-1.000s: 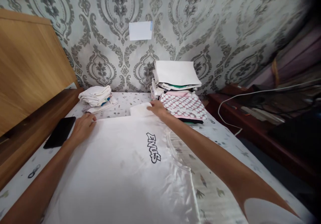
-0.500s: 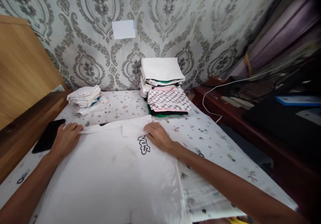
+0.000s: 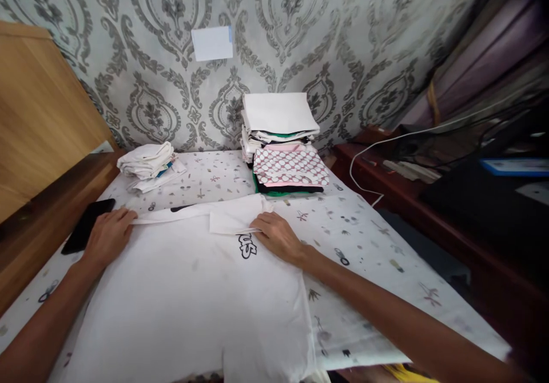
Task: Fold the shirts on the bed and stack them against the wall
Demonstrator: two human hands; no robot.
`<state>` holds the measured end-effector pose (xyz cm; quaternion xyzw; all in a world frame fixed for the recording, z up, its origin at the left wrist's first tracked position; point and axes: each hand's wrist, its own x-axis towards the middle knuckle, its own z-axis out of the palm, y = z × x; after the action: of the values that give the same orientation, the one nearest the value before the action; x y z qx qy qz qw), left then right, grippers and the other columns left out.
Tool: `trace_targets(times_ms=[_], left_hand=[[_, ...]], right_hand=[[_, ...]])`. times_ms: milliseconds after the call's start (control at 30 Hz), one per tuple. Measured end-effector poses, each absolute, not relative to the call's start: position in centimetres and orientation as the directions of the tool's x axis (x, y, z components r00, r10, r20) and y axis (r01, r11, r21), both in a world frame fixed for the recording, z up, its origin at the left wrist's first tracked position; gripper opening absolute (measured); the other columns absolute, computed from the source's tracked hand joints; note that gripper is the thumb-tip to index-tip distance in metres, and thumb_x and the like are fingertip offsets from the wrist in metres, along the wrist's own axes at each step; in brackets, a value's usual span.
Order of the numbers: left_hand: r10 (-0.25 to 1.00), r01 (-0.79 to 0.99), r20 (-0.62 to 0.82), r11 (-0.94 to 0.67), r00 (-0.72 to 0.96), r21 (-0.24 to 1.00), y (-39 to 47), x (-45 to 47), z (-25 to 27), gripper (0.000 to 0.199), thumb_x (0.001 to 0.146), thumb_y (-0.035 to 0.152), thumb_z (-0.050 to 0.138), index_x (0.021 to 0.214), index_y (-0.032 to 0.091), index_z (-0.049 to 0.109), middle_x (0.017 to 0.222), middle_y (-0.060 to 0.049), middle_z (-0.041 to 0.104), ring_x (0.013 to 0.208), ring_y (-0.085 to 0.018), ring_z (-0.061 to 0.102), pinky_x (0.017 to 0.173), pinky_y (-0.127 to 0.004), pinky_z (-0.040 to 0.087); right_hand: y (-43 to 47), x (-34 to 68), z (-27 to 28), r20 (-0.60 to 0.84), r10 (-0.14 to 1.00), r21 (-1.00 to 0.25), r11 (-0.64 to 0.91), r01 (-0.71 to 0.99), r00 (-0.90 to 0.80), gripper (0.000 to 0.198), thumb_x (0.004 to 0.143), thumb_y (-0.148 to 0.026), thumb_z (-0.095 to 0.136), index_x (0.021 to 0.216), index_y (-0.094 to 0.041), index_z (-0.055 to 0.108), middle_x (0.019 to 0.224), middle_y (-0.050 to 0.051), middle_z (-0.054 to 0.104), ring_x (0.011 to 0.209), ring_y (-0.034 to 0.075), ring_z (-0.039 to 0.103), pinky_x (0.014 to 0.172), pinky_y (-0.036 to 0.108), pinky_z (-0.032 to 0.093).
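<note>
A white T-shirt [image 3: 180, 291] with black lettering lies spread over the patterned sheet, its far edge folded over in a narrow strip. At the far left corner of the shirt, my left hand [image 3: 110, 235] is closed on the fabric, fingertips pressed together. My right hand [image 3: 278, 237] pinches the folded flap near the lettering, which its fingers partly border. Part of the black print shows as a dark patch along the folded strip. Just beyond my left hand lies a black phone [image 3: 81, 231], partly covered by that hand.
A tall stack of folded clothes [image 3: 281, 114] stands by the wall, with a pink patterned folded garment [image 3: 291, 168] in front. A smaller pile of white clothes [image 3: 148, 161] sits at left. Wooden furniture [image 3: 47, 114] borders the left; a white cable [image 3: 350, 171] hangs at right.
The view has tilted slightly. Both hands keep their hold on the shirt's far edge, and the shirt's near edge has shifted a little, showing more at the bottom.
</note>
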<state>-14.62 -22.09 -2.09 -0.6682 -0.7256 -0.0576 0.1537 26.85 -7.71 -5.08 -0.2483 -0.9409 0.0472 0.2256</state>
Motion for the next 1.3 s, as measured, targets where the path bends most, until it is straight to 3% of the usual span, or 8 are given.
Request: trace_targets(times_ms=[233,367,533,633,700,833,1100,1300], left_hand=[[0.927,0.977,0.349,0.184,-0.137,-0.107,-22.5,-14.0,-1.7,0.028,0.085,0.021,0.038,0.092,0.021,0.065,0.098,-0.011,0.067,0.1,-0.029,0.06,0.09,-0.043,0.046],[0.87,0.956,0.407,0.293,-0.278,0.026,-22.6,-13.7,-1.1,0.023,0.085,0.021,0.041,0.091,0.022,0.064,0.103,-0.01,0.064,0.101,-0.026,0.06,0.08,-0.035,0.046],[0.759,0.775,0.283,0.424,-0.586,0.468,-21.3,-13.9,-0.1,0.004,0.077,0.022,0.055,0.08,0.021,0.058,0.082,0.0,0.06,0.069,-0.016,0.062,0.063,-0.027,0.042],[0.69,0.385,0.033,0.363,-0.723,0.849,-20.3,-13.8,0.2,0.014,0.073,0.02,0.061,0.082,0.021,0.051,0.078,0.004,0.055,0.06,-0.014,0.067,0.054,-0.022,0.042],[0.69,0.106,-0.1,0.251,-0.717,0.962,-20.0,-13.6,0.0,0.022,0.072,0.018,0.064,0.083,0.021,0.046,0.076,0.004,0.054,0.063,-0.017,0.071,0.056,-0.023,0.05],[0.733,-0.125,-0.166,0.111,-0.66,0.986,-20.1,-13.5,-1.0,0.028,0.073,0.01,0.066,0.08,0.021,0.041,0.071,0.004,0.055,0.072,-0.019,0.074,0.075,-0.033,0.06],[0.771,-0.064,-0.089,0.064,-0.631,0.996,-21.0,-14.7,-2.3,0.018,0.066,0.014,0.07,0.074,0.016,0.054,0.085,-0.005,0.07,0.087,-0.017,0.07,0.09,-0.031,0.057],[0.789,0.185,-0.061,0.218,-0.612,0.958,-21.5,-14.4,-1.8,0.023,0.053,0.017,0.055,0.075,0.018,0.06,0.099,-0.005,0.073,0.078,-0.017,0.065,0.064,-0.026,0.052]], right_hand=[[-7.5,27.4,-4.3,0.422,0.474,-0.255,0.88,0.401,-0.773,0.018,0.095,-0.016,0.049,0.088,-0.019,0.065,0.088,0.007,0.07,0.085,0.021,0.062,0.081,0.035,0.046],[-7.5,27.5,-4.1,0.443,0.471,-0.279,0.881,0.382,-0.763,0.02,0.095,-0.018,0.047,0.088,-0.02,0.066,0.087,0.007,0.071,0.083,0.022,0.063,0.079,0.036,0.048],[-7.7,27.5,-4.0,0.412,0.476,-0.276,0.878,0.392,-0.777,0.023,0.095,-0.02,0.045,0.086,-0.021,0.067,0.086,0.007,0.072,0.082,0.023,0.066,0.076,0.036,0.05],[-7.7,27.5,-3.9,0.403,0.48,-0.275,0.875,0.397,-0.779,0.024,0.096,-0.021,0.044,0.086,-0.022,0.066,0.087,0.007,0.072,0.083,0.023,0.066,0.076,0.036,0.051],[-7.7,27.5,-3.9,0.396,0.472,-0.274,0.879,0.39,-0.787,0.023,0.096,-0.021,0.044,0.086,-0.022,0.066,0.087,0.006,0.072,0.083,0.023,0.066,0.076,0.036,0.051],[-7.6,27.7,-3.9,0.395,0.454,-0.27,0.888,0.371,-0.799,0.023,0.096,-0.019,0.045,0.086,-0.021,0.065,0.085,0.006,0.071,0.08,0.022,0.065,0.075,0.036,0.05],[-7.6,27.7,-3.5,0.358,0.36,-0.173,0.932,0.318,-0.861,0.022,0.095,-0.014,0.047,0.082,-0.02,0.063,0.083,0.006,0.068,0.079,0.021,0.062,0.077,0.036,0.047],[-7.6,27.9,-3.1,0.358,0.335,-0.148,0.942,0.301,-0.872,0.023,0.094,-0.013,0.047,0.08,-0.021,0.064,0.081,0.006,0.067,0.077,0.022,0.061,0.076,0.036,0.046]])
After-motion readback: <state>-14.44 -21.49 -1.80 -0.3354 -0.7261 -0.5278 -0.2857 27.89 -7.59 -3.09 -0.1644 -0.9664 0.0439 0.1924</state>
